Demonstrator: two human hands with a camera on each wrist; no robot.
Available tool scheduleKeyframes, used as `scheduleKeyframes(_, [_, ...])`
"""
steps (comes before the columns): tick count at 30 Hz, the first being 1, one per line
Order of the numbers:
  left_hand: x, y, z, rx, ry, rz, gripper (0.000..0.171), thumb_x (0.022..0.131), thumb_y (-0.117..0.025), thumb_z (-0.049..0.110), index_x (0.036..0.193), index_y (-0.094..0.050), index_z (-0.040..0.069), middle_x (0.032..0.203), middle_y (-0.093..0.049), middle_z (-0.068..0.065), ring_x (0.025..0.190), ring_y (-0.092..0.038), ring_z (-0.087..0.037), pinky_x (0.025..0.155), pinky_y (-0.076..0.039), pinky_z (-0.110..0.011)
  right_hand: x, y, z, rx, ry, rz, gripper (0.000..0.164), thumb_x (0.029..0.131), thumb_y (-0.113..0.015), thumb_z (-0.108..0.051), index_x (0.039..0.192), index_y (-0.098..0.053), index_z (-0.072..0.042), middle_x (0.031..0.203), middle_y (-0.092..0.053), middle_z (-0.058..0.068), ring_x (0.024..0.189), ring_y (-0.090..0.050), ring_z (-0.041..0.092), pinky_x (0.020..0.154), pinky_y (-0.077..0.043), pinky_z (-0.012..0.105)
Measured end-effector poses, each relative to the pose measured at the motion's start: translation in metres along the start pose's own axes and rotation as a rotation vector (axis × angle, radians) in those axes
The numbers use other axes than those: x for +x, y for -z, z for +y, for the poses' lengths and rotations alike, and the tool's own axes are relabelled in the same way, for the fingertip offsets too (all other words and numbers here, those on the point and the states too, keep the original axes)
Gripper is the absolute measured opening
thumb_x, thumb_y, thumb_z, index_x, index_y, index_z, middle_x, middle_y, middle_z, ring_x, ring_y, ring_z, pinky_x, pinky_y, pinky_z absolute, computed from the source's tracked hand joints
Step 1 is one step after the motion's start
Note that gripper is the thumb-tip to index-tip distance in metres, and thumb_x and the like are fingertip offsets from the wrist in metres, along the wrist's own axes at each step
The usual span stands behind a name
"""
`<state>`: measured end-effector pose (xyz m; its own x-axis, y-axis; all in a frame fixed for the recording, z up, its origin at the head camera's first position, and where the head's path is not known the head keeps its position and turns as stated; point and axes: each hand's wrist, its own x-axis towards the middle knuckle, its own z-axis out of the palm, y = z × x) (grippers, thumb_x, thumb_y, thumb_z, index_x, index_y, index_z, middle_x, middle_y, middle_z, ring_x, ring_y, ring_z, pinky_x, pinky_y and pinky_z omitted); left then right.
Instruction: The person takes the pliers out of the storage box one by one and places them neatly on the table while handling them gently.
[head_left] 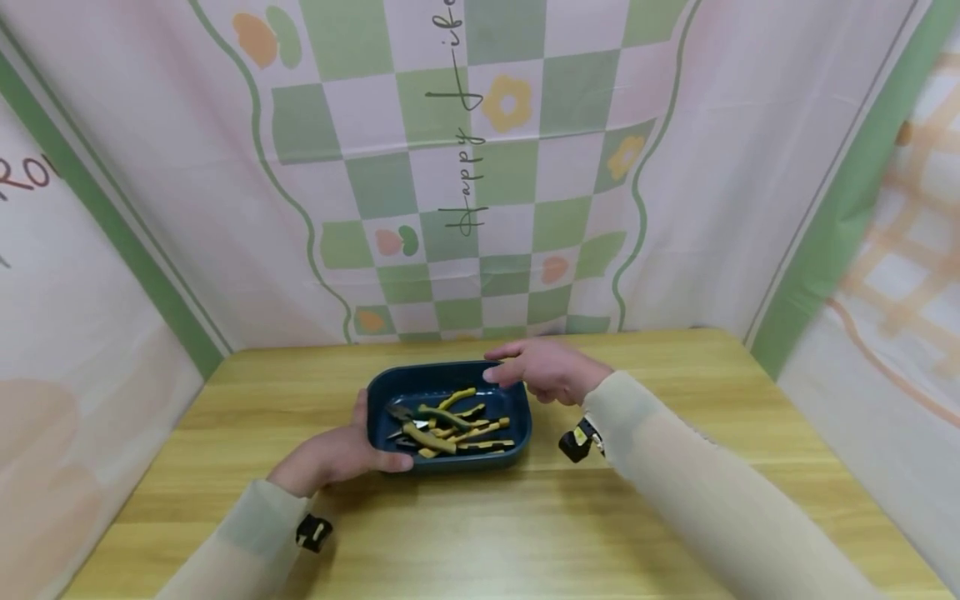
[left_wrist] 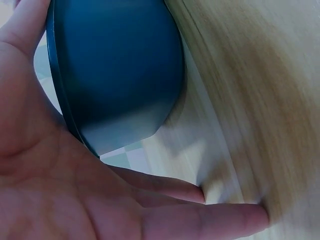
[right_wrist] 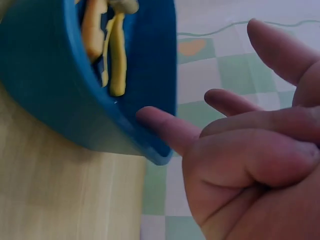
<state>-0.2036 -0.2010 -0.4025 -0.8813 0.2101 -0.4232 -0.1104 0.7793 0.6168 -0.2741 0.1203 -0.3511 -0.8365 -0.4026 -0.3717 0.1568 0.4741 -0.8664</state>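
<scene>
Head: left hand (head_left: pixel 337 454) touches tray (head_left: pixel 472 464), right hand (head_left: pixel 553 369) perhaps.

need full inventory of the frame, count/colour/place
tray: 1, dark blue, on the table
pliers: several, overlapping so exact count unclear; yellow, green, black; in the tray
table: 1, light wood, under the tray
cloth: pieces unclear, white with green, pink and orange, behind and beside the table
wrist cameras: 2, black, at the cuffs
sleeves: 2, cream, over the arms
left hand: 1, bare, at tray's left end
right hand: 1, bare, at tray's far right corner
</scene>
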Motion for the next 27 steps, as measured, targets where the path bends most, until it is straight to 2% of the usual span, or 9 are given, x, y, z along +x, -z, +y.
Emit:
scheduleKeyframes(6, [0.0,-0.001,0.0,0.004,0.003,0.003,0.144,0.073,-0.081,0.061,0.153,0.024,0.004,0.149,-0.029,-0.04,0.123,-0.048,-0.049,0.103,-0.035,-0.061,0.013,-0.012,0.004,-0.144,-0.067,-0.013,0.063,0.084,-0.078,-0.047,0.14,-0.059,-0.025,0.105,-0.065,0.014,0.043,-0.023,0.011,0.04,-0.024,0.025])
scheduleKeyframes(7, [-0.001,-0.001,0.0,0.007,0.008,0.004,0.144,0.073,-0.081,0.062,0.153,0.024,0.004,0.148,-0.029,-0.04,0.123,-0.049,-0.048,0.103,-0.035,-0.06,0.015,-0.013,0.005,-0.17,-0.072,-0.018,0.065,0.084,-0.077,-0.049,0.141,-0.058,-0.025,0.098,-0.065,0.011,0.043,-0.023,0.011,0.04,-0.024,0.025])
scheduleKeyframes(13, [0.0,-0.001,0.001,-0.009,0.033,0.009,0.146,0.071,-0.082,0.063,0.153,0.024,0.005,0.148,-0.03,-0.04,0.125,-0.047,-0.047,0.104,-0.034,-0.059,0.023,-0.029,0.004,-0.284,-0.119,-0.088,0.075,0.084,-0.077,-0.051,0.148,-0.05,-0.023,0.11,-0.064,0.008,0.046,-0.024,0.013,0.044,-0.026,0.028])
scheduleKeyframes(14, [0.0,-0.001,0.0,-0.013,0.034,0.009,0.146,0.071,-0.082,0.063,0.153,0.024,0.005,0.148,-0.03,-0.04,0.125,-0.047,-0.047,0.104,-0.034,-0.059,0.024,-0.032,0.004,-0.311,-0.124,-0.102,0.075,0.084,-0.077,-0.05,0.149,-0.049,-0.022,0.12,-0.062,0.011,0.048,-0.024,0.015,0.045,-0.025,0.029])
scheduleKeyframes(16, [0.001,-0.002,0.0,-0.013,0.035,0.008,0.146,0.071,-0.082,0.063,0.153,0.025,0.005,0.148,-0.03,-0.04,0.126,-0.046,-0.048,0.104,-0.034,-0.059,0.023,-0.036,0.002,-0.379,-0.113,-0.115,0.073,0.085,-0.077,-0.049,0.147,-0.051,-0.02,0.126,-0.061,0.008,0.056,-0.037,0.015,0.049,-0.031,0.03])
scheduleKeyframes(18, [0.0,-0.001,0.0,-0.003,0.04,0.008,0.146,0.071,-0.081,0.065,0.153,0.025,0.006,0.148,-0.03,-0.04,0.125,-0.047,-0.048,0.103,-0.035,-0.06,0.023,-0.039,-0.001,-0.44,-0.1,-0.128,0.068,0.085,-0.078,-0.046,0.144,-0.055,-0.019,0.13,-0.06,0.006,0.074,-0.052,0.017,0.058,-0.041,0.033])
scheduleKeyframes(21, [-0.001,0.0,0.001,0.013,0.04,0.006,0.146,0.071,-0.08,0.066,0.153,0.025,0.006,0.148,-0.031,-0.04,0.124,-0.048,-0.048,0.102,-0.036,-0.06,0.021,-0.043,-0.005,-0.596,-0.073,-0.133,0.06,0.085,-0.079,-0.043,0.136,-0.063,-0.016,0.131,-0.06,0.003,0.111,-0.056,0.023,0.083,-0.049,0.042])
scheduleKeyframes(23, [-0.001,0.0,0.001,0.009,0.04,0.001,0.146,0.071,-0.08,0.066,0.153,0.025,0.007,0.149,-0.03,-0.039,0.123,-0.049,-0.048,0.102,-0.036,-0.06,0.021,-0.045,-0.007,-0.725,-0.063,-0.139,0.053,0.085,-0.079,-0.041,0.13,-0.067,-0.016,0.126,-0.064,0.001,0.115,-0.057,0.024,0.092,-0.048,0.044])
scheduleKeyframes(27, [-0.001,0.0,0.002,-0.02,0.025,-0.007,0.146,0.072,-0.081,0.063,0.153,0.026,0.007,0.15,-0.028,-0.04,0.123,-0.049,-0.048,0.103,-0.035,-0.06,0.023,-0.052,-0.013,-0.98,-0.06,-0.141,0.033,0.088,-0.077,-0.037,0.112,-0.074,-0.015,0.109,-0.067,-0.002,0.098,-0.06,0.017,0.088,-0.049,0.04])
